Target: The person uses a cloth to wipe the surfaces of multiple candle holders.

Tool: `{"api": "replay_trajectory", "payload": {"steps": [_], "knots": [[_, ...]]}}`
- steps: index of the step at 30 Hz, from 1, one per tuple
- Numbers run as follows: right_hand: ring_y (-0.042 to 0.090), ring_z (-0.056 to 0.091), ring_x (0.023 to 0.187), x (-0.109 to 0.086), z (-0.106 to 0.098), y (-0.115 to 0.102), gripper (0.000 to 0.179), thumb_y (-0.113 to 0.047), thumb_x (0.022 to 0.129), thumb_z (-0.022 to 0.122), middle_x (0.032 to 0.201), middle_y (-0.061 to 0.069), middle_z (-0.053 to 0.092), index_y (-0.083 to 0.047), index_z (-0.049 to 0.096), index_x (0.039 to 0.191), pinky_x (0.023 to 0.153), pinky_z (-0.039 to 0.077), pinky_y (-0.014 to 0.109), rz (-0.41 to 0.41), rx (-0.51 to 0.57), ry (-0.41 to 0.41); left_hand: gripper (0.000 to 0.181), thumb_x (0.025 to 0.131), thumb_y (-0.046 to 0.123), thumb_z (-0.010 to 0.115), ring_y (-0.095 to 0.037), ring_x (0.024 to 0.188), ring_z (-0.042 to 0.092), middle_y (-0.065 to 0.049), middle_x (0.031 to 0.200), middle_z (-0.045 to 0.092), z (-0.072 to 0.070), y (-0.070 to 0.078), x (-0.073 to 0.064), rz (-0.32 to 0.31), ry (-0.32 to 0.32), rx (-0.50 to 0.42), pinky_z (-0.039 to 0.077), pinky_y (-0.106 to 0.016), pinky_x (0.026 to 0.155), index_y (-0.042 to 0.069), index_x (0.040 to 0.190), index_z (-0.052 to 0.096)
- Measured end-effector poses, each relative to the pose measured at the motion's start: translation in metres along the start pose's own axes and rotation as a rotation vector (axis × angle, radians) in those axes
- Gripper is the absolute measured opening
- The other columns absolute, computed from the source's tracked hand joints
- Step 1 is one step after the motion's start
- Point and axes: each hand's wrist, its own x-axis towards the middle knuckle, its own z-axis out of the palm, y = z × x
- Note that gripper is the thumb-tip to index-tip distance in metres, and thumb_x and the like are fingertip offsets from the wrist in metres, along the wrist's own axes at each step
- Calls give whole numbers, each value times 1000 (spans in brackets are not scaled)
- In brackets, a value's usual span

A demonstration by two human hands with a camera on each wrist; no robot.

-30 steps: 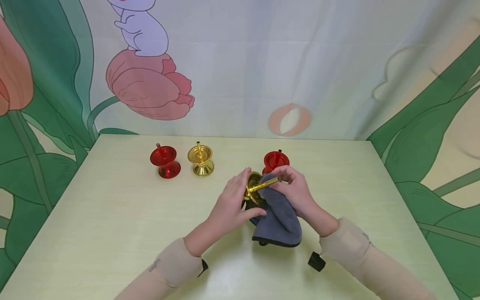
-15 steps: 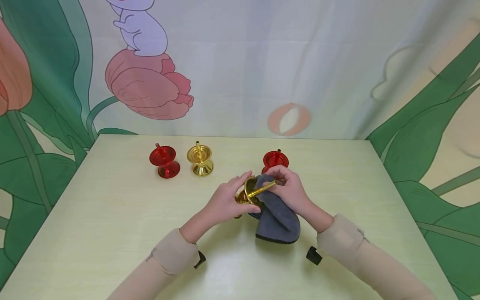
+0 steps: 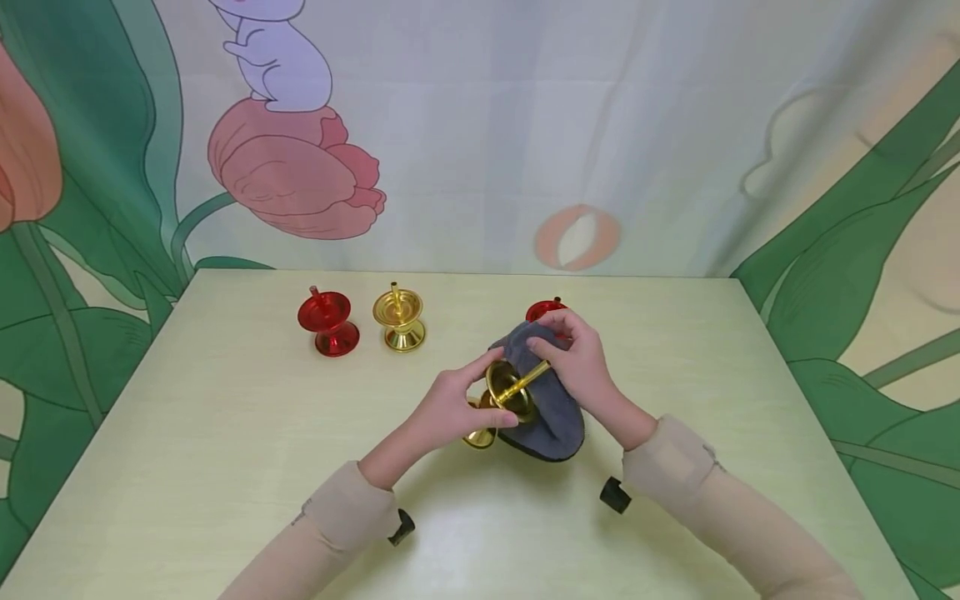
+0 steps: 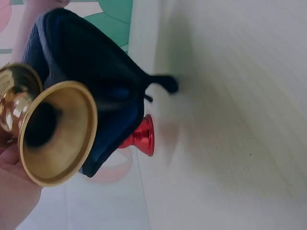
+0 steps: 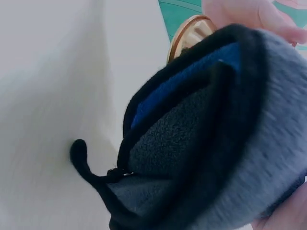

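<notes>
My left hand [image 3: 450,412] grips a gold candle holder [image 3: 510,392] by its cup, thumb and fingers round the rim. It is tilted, its stem pointing up to the right; in the left wrist view its hollow base [image 4: 72,139] faces the camera. My right hand [image 3: 585,362] pinches a grey cloth [image 3: 551,408] with black edging, which hangs behind and beside the cup. A dark blue side of the cloth [image 4: 96,72] shows in the left wrist view, with a black loop [image 5: 81,155] dangling in the right wrist view.
A red candle holder [image 3: 326,321] and a gold one [image 3: 400,317] stand upright at the table's back left. Another red holder [image 3: 543,310] stands behind my right hand, partly hidden. A printed curtain [image 3: 465,167] hangs behind the table [image 3: 225,467].
The cloth has been drawn up and round behind the cup, and my right hand has risen slightly. My left hand has moved a little left and down with the candle holder, showing its base.
</notes>
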Motion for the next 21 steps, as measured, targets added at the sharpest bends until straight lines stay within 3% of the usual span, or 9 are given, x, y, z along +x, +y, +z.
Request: {"api": "replay_trajectory", "payload": {"steps": [2,5,11,16,21], "knots": [[13,51,86,2,-1,-1,28,-7,81,62,97,13,55,-1,51,105,74,44,17,32,34,26,85,65,47,71,-23,123,42,-1,132,47,0,-1,0,-11,63,-33,47,-34,85,20,137,33],[11,50,82,4,-4,-1,34,-7,81,61,97,11,51,-1,47,111,69,46,15,96,99,59,84,66,42,72,-20,124,41,1,133,47,-1,-1,1,-20,176,-125,44,-37,91,20,137,33],[5,53,82,5,-3,-4,42,-1,81,58,104,9,49,1,44,120,69,47,14,181,205,95,85,69,22,74,-10,122,42,2,131,49,-1,3,8,-10,355,-318,47,-34,85,20,138,27],[4,55,83,2,5,-10,37,2,80,58,101,2,52,3,48,115,72,48,14,201,301,61,81,70,17,74,-7,121,42,1,132,47,3,4,18,-5,457,-453,41,-37,94,20,136,27],[7,56,83,-2,11,-15,38,3,80,58,97,0,52,3,45,115,72,49,17,230,377,0,79,70,18,73,-8,122,42,2,134,45,5,4,25,0,541,-470,39,-34,96,14,133,26]]}}
